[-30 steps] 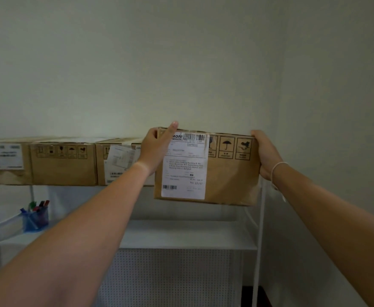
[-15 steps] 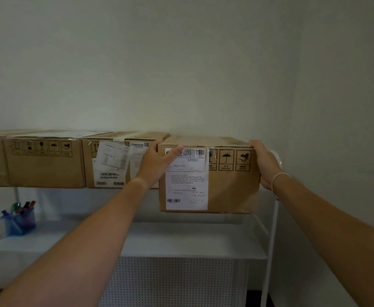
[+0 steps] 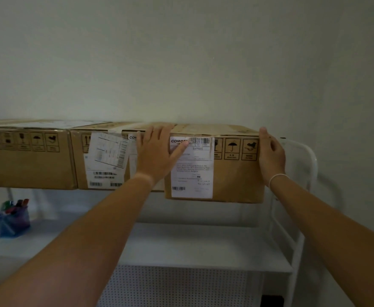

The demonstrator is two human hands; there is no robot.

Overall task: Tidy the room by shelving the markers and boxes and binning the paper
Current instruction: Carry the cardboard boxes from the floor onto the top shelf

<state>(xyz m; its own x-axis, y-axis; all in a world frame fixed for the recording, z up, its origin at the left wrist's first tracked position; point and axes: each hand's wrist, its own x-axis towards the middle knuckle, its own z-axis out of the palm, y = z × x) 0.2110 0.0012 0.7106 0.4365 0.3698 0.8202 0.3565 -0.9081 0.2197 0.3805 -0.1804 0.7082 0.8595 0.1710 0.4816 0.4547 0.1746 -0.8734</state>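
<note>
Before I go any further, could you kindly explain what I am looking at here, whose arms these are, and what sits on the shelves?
There is no machine: this is one view from a camera worn on a person's head, looking forward at their own two bare arms. The left hand lies flat with straight fingers against the front of a cardboard box, over its shipping label. The right hand presses the box's right end. The box sits on the top shelf of a white rack, sticking out in front of its neighbours: two more boxes line up to its left. Lower left, a blue holder of markers stands on the shelf below.
</note>
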